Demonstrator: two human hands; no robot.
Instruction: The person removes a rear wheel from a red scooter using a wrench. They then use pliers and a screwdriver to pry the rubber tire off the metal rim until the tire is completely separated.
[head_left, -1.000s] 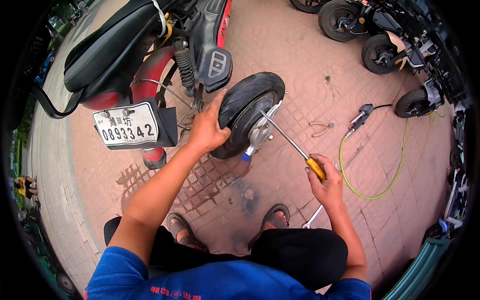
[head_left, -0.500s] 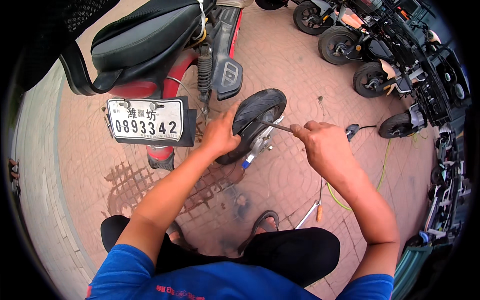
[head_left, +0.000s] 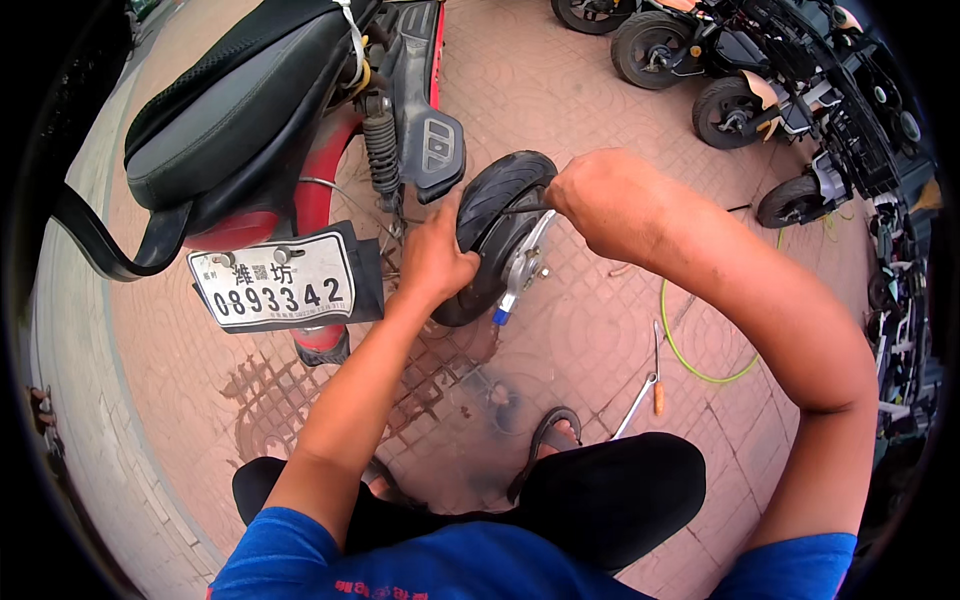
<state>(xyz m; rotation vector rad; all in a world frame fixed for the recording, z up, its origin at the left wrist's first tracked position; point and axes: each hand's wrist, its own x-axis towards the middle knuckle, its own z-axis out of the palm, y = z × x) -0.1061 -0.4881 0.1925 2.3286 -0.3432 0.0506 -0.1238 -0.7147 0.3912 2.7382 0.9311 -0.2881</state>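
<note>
A small scooter wheel with a black tyre (head_left: 485, 192) stands upright on the paving, close behind the scooter. My left hand (head_left: 435, 258) grips the tyre from its left side, thumb toward me. Closed around a dark metal tyre lever (head_left: 526, 209), my right hand (head_left: 608, 205) is at the wheel's upper right. The lever's far tip sits at the edge between tyre and rim. On the wheel's right side are a silver brake arm (head_left: 524, 265) and a blue-capped end (head_left: 500, 316).
A red and black scooter (head_left: 230, 120) stands at the left with its licence plate (head_left: 275, 278) toward me. A wrench (head_left: 635, 405) and an orange-handled tool (head_left: 659, 398) lie by my right knee, near a yellow-green hose (head_left: 690, 368). Several scooters (head_left: 740, 105) line the right.
My right hand has moved up and left, closer to the tyre, with its elbow swung outward and the lever more level. My left hand stays on the tyre. The view has shifted slightly.
</note>
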